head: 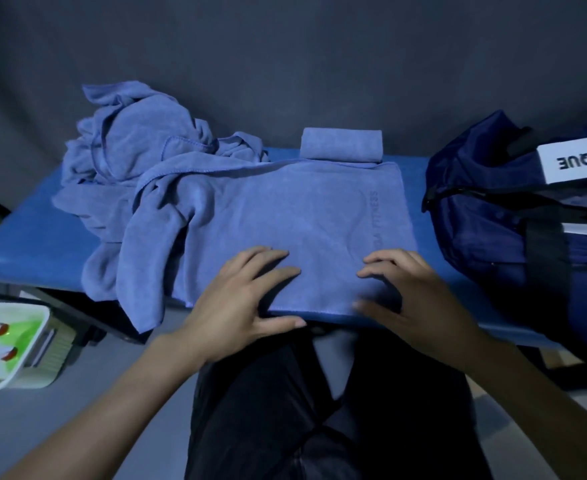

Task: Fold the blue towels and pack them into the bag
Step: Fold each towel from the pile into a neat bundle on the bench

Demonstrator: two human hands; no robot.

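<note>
Head view. Step in hand, as judged: smoothing the near end of the spread blue microfibre towel [285, 216] before folding. To do it well, both palms should be pressing outward toward the hems, flattening wrinkles, with the bunched left part pulled straight so edges are lining up.

Left hand [247, 299] is lying flat on the towel, fingers [268, 258] slightly spread, thumb at the near hem. Right hand [413, 299] is resting likewise, fingers loosely spread, pinching nothing.

1 folded blue towel [341, 145] is sitting behind; navy fabric duffel bag [493, 216] is standing right, apart.
</note>
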